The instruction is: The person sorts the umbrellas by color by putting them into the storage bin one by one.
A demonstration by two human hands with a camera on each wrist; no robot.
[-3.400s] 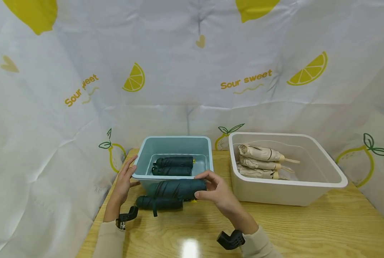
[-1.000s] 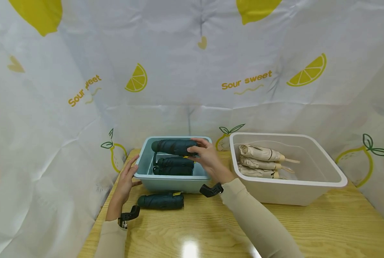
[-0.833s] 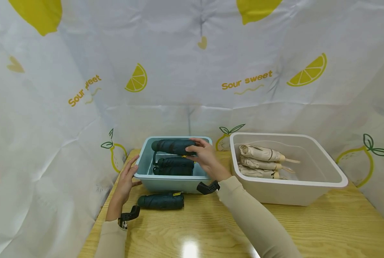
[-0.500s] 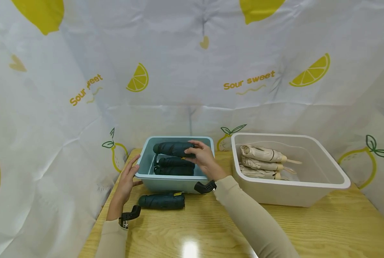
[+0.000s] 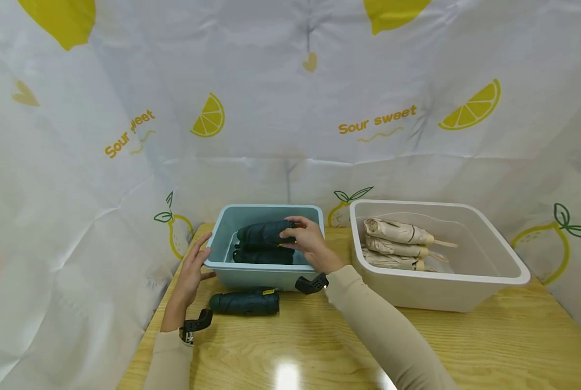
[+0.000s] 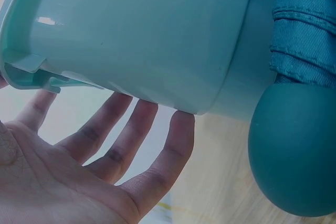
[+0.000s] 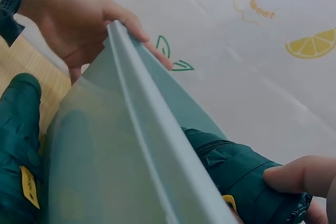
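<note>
Inside the light blue bin [image 5: 259, 277], my right hand [image 5: 312, 244] holds a folded dark green umbrella [image 5: 261, 233] by its right end, thumb on the near side. Just under it lies another dark umbrella [image 5: 263, 256] in the bin; what else the held one covers is partly hidden. My left hand [image 5: 189, 276] touches the bin's left end with spread fingers [image 6: 181, 135], as the left wrist view shows. A further green umbrella [image 5: 243, 303] with a yellow tag lies on the table in front of the bin; its rounded end fills the right of the left wrist view.
To the right stands a larger off-white bin [image 5: 417, 284] with several folded beige umbrellas [image 5: 397, 232] at its left side. Both bins rest on a wooden table [image 5: 319, 346]. A white lemon-print cloth [image 5: 280, 108] hangs behind and along the sides.
My right hand brought the umbrella from in front of the blue bin over its rim, then lowered it inside and towards me, onto the others. My left hand stays at the bin's left end.
</note>
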